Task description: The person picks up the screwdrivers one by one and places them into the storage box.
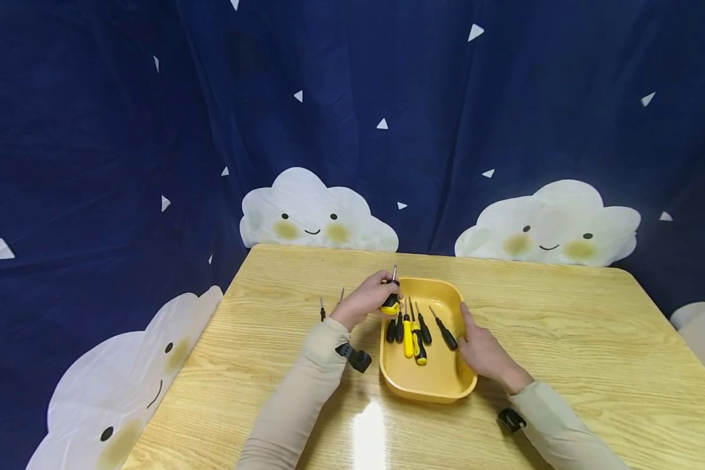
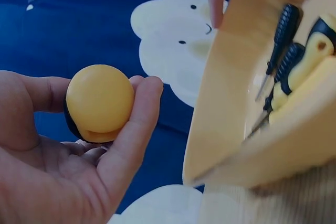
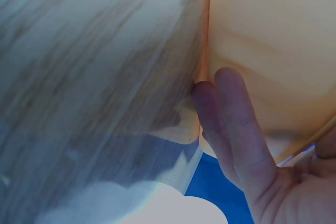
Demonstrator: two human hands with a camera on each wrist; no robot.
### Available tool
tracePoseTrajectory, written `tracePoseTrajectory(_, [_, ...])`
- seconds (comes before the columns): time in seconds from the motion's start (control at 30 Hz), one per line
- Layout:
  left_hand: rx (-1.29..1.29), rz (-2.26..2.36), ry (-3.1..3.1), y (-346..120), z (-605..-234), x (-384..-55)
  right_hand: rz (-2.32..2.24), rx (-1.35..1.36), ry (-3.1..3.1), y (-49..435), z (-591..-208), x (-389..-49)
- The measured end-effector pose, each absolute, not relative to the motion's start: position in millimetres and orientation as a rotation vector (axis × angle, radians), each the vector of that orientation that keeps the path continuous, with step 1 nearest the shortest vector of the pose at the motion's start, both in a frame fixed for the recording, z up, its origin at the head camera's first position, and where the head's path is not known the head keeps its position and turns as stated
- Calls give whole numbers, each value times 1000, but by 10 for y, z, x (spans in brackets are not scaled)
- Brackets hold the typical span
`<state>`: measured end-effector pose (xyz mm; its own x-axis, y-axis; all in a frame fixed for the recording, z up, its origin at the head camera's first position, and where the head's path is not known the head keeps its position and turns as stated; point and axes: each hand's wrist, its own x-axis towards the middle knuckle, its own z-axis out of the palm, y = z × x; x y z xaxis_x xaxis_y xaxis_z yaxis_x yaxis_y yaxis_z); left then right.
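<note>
My left hand [image 1: 364, 297] grips a screwdriver [image 1: 391, 301] with a thick black-and-yellow handle, over the left rim of a yellow tray [image 1: 429, 386]. Its shaft points away from me, and the round yellow handle end [image 2: 100, 98] faces the left wrist camera. My right hand [image 1: 483, 349] holds the tray's right side, with fingers [image 3: 239, 114] along the outer wall and the thumb near the rim. Inside the tray lie several screwdrivers: a yellow-handled one [image 1: 408, 339], a black-and-yellow one [image 1: 418, 346] and several black-handled ones, including a slanted screwdriver [image 1: 445, 335] towards the right.
Left of the tray, a small black-handled screwdriver [image 1: 322, 311] lies on the wooden table [image 1: 564, 326]. Beside it shows a thin metal shaft [image 1: 342, 294], its lower part hidden behind my left arm. A dark blue curtain [image 1: 352, 78] with clouds hangs behind the table.
</note>
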<state>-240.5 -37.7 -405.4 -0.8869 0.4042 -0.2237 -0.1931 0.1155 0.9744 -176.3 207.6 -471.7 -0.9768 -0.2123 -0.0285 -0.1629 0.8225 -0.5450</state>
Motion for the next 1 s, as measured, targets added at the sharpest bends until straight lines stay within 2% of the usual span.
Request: tracePoseTrajectory(1.0, [144, 1776, 1966, 128, -4111, -2391, -872, -273, 2917, 2084, -4731, -1781])
